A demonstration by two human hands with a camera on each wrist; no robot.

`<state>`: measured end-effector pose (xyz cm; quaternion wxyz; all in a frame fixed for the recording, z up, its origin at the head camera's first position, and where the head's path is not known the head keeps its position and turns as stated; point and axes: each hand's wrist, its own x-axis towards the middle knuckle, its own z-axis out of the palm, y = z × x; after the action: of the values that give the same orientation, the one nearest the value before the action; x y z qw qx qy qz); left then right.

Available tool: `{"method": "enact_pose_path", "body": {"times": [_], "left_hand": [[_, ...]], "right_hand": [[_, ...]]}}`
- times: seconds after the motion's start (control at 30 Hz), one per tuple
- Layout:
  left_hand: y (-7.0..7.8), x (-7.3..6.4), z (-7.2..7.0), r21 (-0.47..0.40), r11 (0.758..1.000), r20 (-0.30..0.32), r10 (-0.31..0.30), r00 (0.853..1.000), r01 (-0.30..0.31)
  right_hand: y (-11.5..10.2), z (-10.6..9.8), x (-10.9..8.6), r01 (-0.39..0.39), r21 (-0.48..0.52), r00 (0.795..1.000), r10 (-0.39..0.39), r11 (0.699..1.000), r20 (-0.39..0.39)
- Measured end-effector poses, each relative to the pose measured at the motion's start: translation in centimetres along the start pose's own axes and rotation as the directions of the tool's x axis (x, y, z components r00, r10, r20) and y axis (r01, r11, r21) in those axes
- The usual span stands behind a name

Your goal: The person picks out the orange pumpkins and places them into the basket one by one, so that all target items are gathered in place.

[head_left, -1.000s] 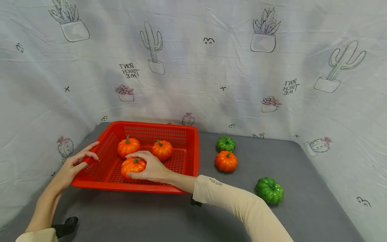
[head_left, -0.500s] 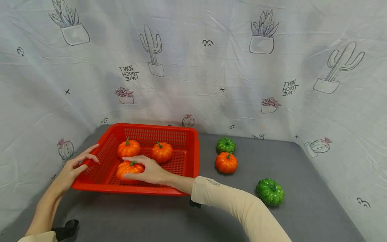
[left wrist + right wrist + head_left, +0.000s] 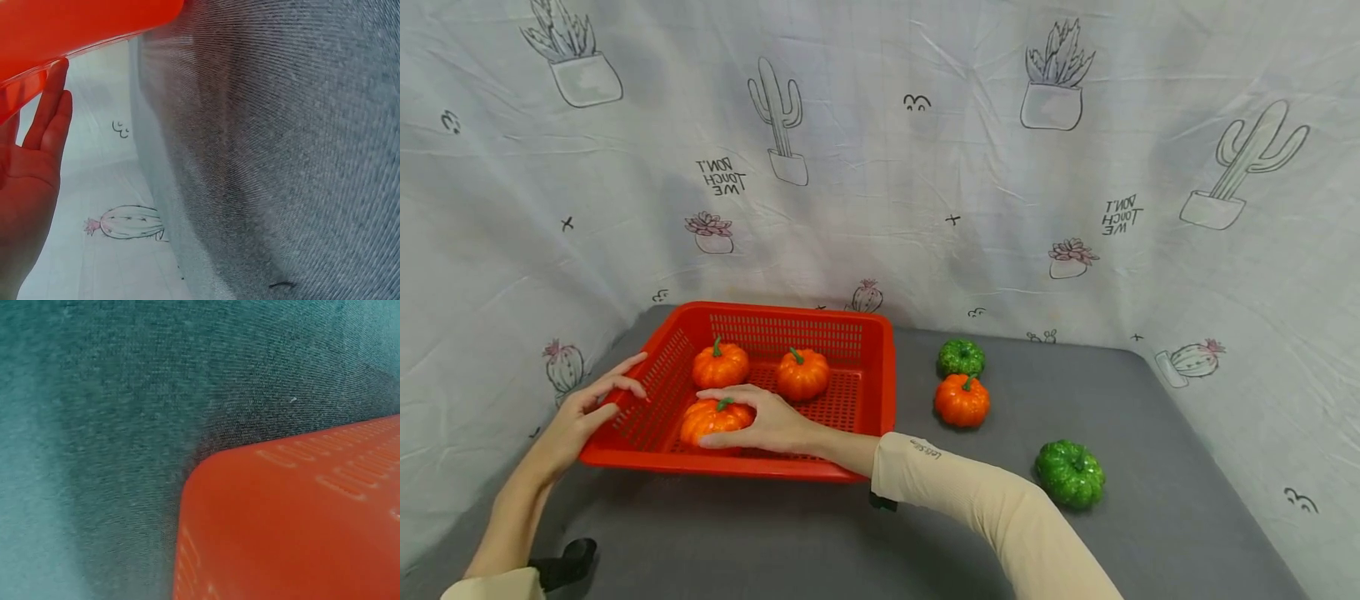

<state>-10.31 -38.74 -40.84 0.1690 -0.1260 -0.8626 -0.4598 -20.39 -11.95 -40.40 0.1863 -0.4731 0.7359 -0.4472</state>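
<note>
Bench [image 3: 737, 537] carries a red plastic basket [image 3: 737, 465]. Left hand [image 3: 574, 421] rests on the basket's left rim, fingers apart. Right hand [image 3: 770, 423] clamps the front orange pumpkin [image 3: 713, 419], inside the basket, between thumb and fingers. Two rear orange pumpkins [image 3: 802, 377] stand behind it; two green pumpkins [image 3: 1070, 475] lie right of the basket.

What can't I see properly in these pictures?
Head view: part of the held pumpkin, behind the right hand.
Head view: sleeve writing, too small to read.
Left wrist view: left hand, cut off by left edge.
Right wrist view: basket, cut off by right and bottom edges.
</note>
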Motion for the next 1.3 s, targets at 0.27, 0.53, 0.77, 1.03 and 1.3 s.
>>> {"method": "enact_pose_path", "body": {"times": [0.27, 0.53, 0.77, 1.03, 1.3], "left_hand": [[-0.1, -0.5, 0.7, 0.05, 0.998, -0.005, 0.041, 0.999, -0.041], [-0.3, -0.4, 0.6, 0.088, 0.996, -0.021, -0.016, 1.0, 0.018], [-0.2, -1.0, 1.2, 0.072, 0.997, -0.028, 0.002, 1.0, 0.0], [0.2, -1.3, 1.3, 0.057, 0.998, -0.033, 0.004, 0.999, -0.002], [0.6, 0.2, 0.9, 0.068, 0.997, -0.013, 0.04, 0.999, -0.039]], "right_hand": [[0.2, -0.4, -0.8, 0.016, 0.001, 0.998, -0.016, 1.0, 0.061], [0.0, -0.3, -0.9, 0.0, 0.005, 0.998, 0.0, 1.0, 0.067], [0.8, 0.4, -0.7, -0.007, -0.048, 0.993, 0.012, 0.999, 0.115], [1.2, 0.3, -0.7, -0.022, -0.053, 0.993, 0.028, 0.998, 0.116], [0.0, -2.7, -2.0, -0.138, 0.029, 0.99, 0.138, 0.99, 0.024]]}}
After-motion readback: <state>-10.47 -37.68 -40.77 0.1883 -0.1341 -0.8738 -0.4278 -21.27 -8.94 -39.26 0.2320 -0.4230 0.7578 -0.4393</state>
